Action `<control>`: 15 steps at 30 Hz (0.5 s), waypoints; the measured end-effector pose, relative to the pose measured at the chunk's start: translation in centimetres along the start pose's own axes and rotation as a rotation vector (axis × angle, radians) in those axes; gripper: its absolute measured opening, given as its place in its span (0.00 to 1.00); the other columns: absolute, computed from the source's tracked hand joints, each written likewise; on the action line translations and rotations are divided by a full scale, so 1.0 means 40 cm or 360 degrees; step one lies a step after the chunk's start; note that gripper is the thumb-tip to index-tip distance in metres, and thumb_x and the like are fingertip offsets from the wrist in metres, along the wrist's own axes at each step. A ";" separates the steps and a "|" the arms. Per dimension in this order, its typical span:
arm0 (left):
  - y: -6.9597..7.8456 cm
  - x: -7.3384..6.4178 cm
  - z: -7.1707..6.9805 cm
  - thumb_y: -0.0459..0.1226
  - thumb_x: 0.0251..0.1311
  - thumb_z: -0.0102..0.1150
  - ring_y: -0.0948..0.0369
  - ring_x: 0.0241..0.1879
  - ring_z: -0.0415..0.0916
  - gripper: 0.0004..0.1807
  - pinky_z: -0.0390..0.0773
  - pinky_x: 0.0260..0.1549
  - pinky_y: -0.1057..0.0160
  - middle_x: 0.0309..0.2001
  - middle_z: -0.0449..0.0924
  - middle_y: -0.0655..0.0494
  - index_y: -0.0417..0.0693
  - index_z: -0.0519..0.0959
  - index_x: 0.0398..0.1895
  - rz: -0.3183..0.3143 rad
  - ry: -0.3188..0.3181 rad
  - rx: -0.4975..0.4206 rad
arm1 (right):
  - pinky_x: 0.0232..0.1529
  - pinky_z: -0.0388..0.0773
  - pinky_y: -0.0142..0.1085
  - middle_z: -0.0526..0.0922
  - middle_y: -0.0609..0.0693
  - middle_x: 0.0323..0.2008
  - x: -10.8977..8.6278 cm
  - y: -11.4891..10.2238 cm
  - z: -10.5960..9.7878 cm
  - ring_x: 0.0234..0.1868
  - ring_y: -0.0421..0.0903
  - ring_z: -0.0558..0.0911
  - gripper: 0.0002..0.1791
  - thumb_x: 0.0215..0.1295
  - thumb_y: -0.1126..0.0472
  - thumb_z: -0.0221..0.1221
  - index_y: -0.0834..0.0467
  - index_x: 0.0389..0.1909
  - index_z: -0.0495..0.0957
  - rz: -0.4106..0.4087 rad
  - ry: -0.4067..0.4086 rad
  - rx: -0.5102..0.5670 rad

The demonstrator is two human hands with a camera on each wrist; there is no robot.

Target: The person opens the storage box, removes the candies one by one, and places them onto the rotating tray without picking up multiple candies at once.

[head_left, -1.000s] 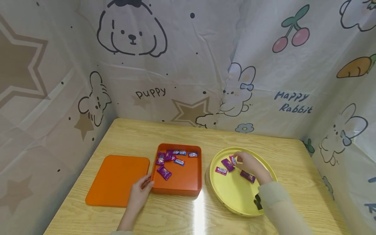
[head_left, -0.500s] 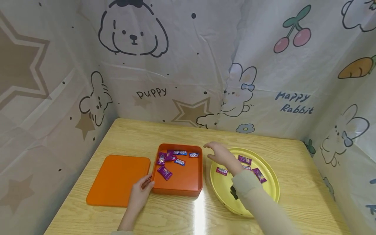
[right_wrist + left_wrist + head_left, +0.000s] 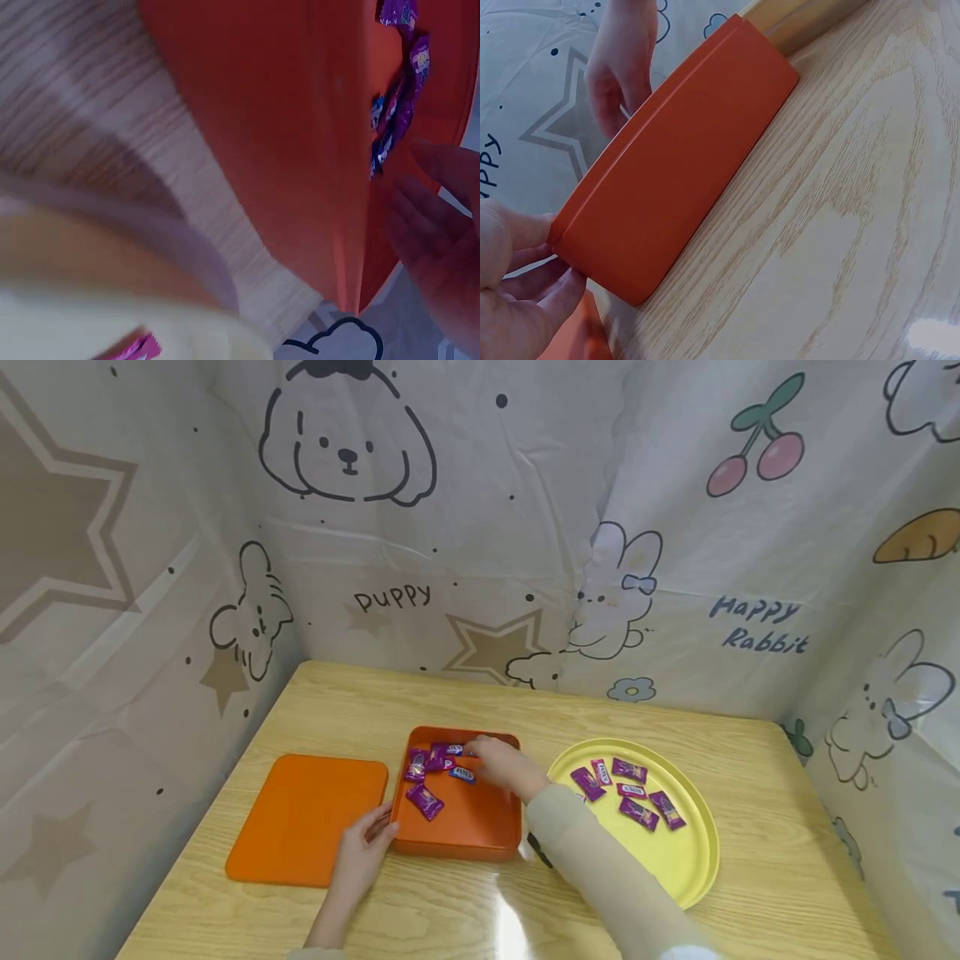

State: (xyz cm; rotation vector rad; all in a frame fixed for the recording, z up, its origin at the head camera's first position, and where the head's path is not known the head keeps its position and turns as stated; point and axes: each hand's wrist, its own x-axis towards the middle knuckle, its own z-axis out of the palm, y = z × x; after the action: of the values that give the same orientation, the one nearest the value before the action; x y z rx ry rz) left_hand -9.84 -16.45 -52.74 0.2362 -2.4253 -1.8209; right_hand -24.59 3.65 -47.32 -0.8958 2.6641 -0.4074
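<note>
I have my left hand [image 3: 362, 847] gripping the box [image 3: 465, 818] at its left side, thumb at the rim and fingers against the wall. My right hand [image 3: 510, 766] reaches over the right wall into the far right part of the box. On the right wrist feed its thumb and fingers look parted, and I see no sweet between them, though the hand hides what lies beneath it.

The sweets sit in 2 places. At least 6 show in the box, mostly bunched at the far left, with a purple sweet [image 3: 425, 801] nearer the left wall and a blue sweet [image 3: 462, 773] just left of my right hand. At least 6 more are on the plate [image 3: 667, 868]. The lid [image 3: 307, 818] lies flat on the table [image 3: 360, 710], left of the box.

My main worry is the right sleeve [image 3: 570, 827], which crosses above the plate's left part; if I let that arm sag, it could drag the rim or sweep sweets aside. My wrist could also catch the box's right wall, and if the left grip slackened, the box might slide or tip. Bunched wrappers overlap, so a careless pinch could bring up 2 at once, and a hold on just a wrapper's end could slip.
</note>
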 end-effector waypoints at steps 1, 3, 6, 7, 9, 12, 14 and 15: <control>0.000 0.000 0.001 0.30 0.61 0.54 0.43 0.53 0.71 0.21 0.74 0.50 0.55 0.54 0.70 0.32 0.28 0.69 0.56 0.0002 -0.0003 -0.0002 | 0.55 0.74 0.40 0.78 0.55 0.48 0.006 -0.006 0.004 0.49 0.49 0.76 0.14 0.63 0.64 0.55 0.63 0.50 0.76 0.0012 -0.0011 -0.0009; 0.000 0.000 0.001 0.30 0.60 0.54 0.43 0.53 0.71 0.21 0.74 0.50 0.56 0.54 0.71 0.33 0.28 0.69 0.56 -0.0005 -0.0004 -0.0010 | 0.53 0.75 0.38 0.78 0.55 0.47 0.018 -0.016 0.011 0.48 0.49 0.77 0.14 0.62 0.65 0.57 0.62 0.48 0.77 0.0035 -0.0027 -0.0036; 0.000 -0.001 0.002 0.31 0.61 0.54 0.43 0.54 0.70 0.22 0.73 0.51 0.56 0.55 0.70 0.32 0.28 0.68 0.57 -0.0003 -0.0012 -0.0017 | 0.49 0.77 0.36 0.80 0.53 0.43 0.035 -0.026 0.025 0.45 0.46 0.78 0.11 0.60 0.67 0.58 0.62 0.44 0.79 0.0050 -0.0040 -0.0094; 0.000 -0.001 0.002 0.31 0.61 0.54 0.43 0.54 0.70 0.22 0.73 0.51 0.56 0.55 0.70 0.32 0.28 0.68 0.57 -0.0003 -0.0015 -0.0019 | 0.47 0.78 0.34 0.81 0.52 0.41 0.040 -0.028 0.029 0.43 0.45 0.78 0.10 0.60 0.67 0.58 0.61 0.42 0.80 0.0050 -0.0041 -0.0102; 0.000 -0.002 0.001 0.32 0.61 0.53 0.43 0.54 0.70 0.22 0.73 0.51 0.56 0.55 0.69 0.31 0.27 0.67 0.57 -0.0002 -0.0023 -0.0019 | 0.42 0.78 0.32 0.81 0.51 0.36 0.048 -0.033 0.036 0.37 0.43 0.78 0.07 0.60 0.66 0.58 0.61 0.38 0.81 0.0048 -0.0044 -0.0128; 0.000 -0.002 0.000 0.32 0.62 0.53 0.43 0.54 0.70 0.23 0.73 0.51 0.55 0.55 0.69 0.32 0.28 0.67 0.57 -0.0017 -0.0029 -0.0011 | 0.40 0.78 0.32 0.81 0.50 0.33 0.056 -0.040 0.046 0.32 0.42 0.76 0.05 0.61 0.67 0.56 0.60 0.33 0.81 0.0096 -0.0044 -0.0123; -0.002 -0.001 -0.001 0.32 0.62 0.53 0.43 0.54 0.70 0.22 0.73 0.51 0.55 0.55 0.69 0.32 0.28 0.68 0.57 -0.0031 -0.0026 0.0002 | 0.43 0.78 0.32 0.80 0.49 0.33 0.060 -0.046 0.052 0.33 0.41 0.76 0.06 0.62 0.67 0.55 0.59 0.34 0.81 0.0148 -0.0054 -0.0125; -0.003 0.000 0.000 0.32 0.62 0.53 0.43 0.54 0.70 0.22 0.73 0.51 0.55 0.55 0.70 0.33 0.29 0.68 0.57 -0.0037 -0.0021 0.0007 | 0.44 0.78 0.33 0.81 0.49 0.34 0.062 -0.049 0.057 0.34 0.41 0.76 0.07 0.62 0.68 0.55 0.59 0.34 0.81 0.0166 -0.0051 -0.0132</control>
State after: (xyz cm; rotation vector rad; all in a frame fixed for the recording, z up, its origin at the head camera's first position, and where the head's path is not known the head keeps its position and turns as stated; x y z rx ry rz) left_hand -9.82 -16.50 -52.83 0.2545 -2.4456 -1.8327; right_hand -24.60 0.23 -49.18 -0.7752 2.7013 -0.2576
